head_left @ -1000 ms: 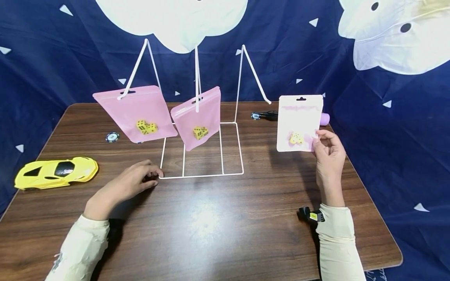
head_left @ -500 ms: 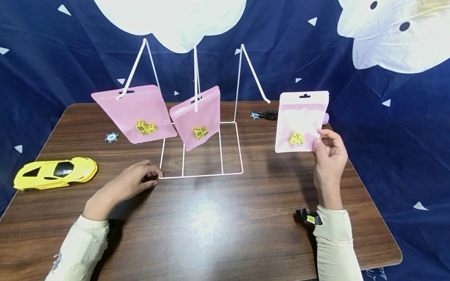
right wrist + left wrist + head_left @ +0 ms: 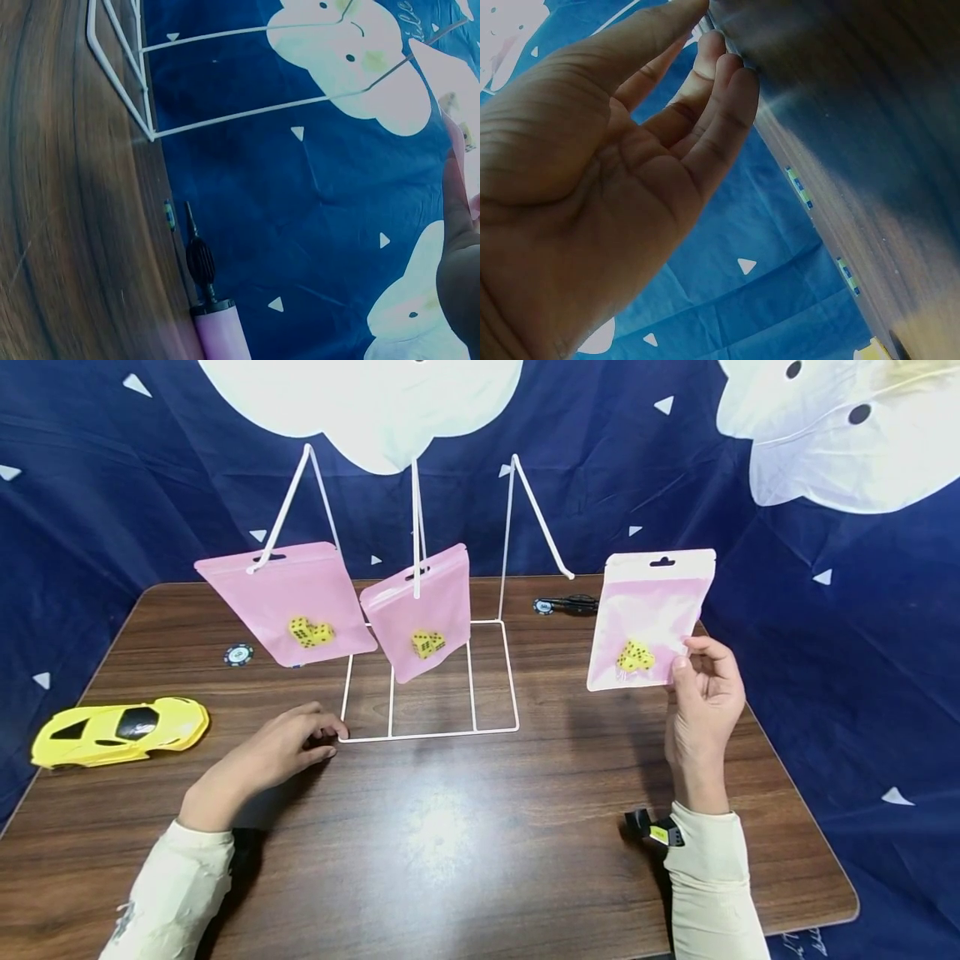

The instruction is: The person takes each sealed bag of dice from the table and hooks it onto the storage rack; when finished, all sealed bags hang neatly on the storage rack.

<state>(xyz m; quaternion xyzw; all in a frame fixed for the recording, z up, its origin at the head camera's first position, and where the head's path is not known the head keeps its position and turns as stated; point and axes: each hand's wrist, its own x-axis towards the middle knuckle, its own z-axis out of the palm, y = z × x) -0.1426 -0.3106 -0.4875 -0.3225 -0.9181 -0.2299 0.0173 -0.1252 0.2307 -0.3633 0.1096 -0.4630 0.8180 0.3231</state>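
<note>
In the head view my right hand (image 3: 705, 693) pinches a pink zip bag (image 3: 660, 610) by its lower right edge, thumb in front. Yellow dice (image 3: 635, 656) show through the bag's bottom; a slotted hanging hole is at its top. The bag is held up right of a white wire rack (image 3: 431, 735), beside the bare right hook (image 3: 551, 535). Two similar bags, the left bag (image 3: 292, 602) and the middle bag (image 3: 420, 610), hang on the other hooks with dice inside. My left hand (image 3: 281, 747) rests at the rack's front left base corner, forefinger touching it, fingers relaxed.
A yellow toy car (image 3: 120, 731) stands at the left of the wooden table (image 3: 450, 877). A poker chip (image 3: 238, 654) lies behind it. Near the back edge are another chip (image 3: 543, 607) and a black-tipped pump (image 3: 217, 315) with a lilac barrel. Blue cloth (image 3: 862, 693) hangs behind.
My right hand has tilted the bag more upright and moved it slightly right, so its pink front and dice show more clearly. The left hand has stayed at the rack corner.
</note>
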